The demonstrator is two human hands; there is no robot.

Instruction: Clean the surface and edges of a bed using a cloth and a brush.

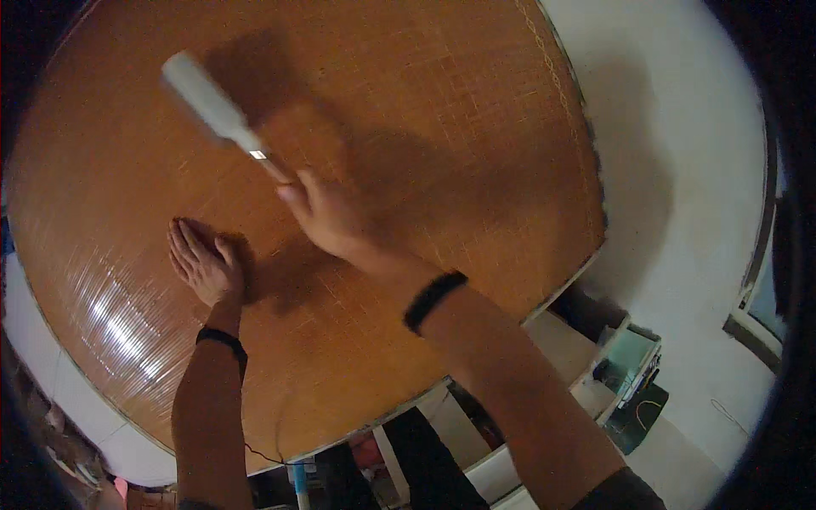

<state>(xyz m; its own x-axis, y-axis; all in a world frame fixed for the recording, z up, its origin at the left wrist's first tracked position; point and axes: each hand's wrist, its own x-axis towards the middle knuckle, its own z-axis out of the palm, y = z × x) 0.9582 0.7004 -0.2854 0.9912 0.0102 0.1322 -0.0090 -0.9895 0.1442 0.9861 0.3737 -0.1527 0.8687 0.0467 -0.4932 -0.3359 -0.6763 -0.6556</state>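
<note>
My right hand (328, 213) grips the thin handle of a pale, flat-headed brush or paddle-like tool (207, 95), blurred, its broad end pointing to the upper left. The tool is over a wide brown tabletop (382, 319) with a woven-looking, glossy surface; its dark shadow falls beside it. Flat on this surface, to the lower left of the tool, rests my left hand (207, 271), palm down with fingers extended and nothing in its grasp. A black band is around each wrist.
Below the near edge are drawers or compartments (452, 424) and a light blue cylindrical object (299, 478). A small open box with items (628, 360) stands at the lower right. The white wall (695, 191) borders the right side. A thin dark cord (264, 456) lies at the near edge.
</note>
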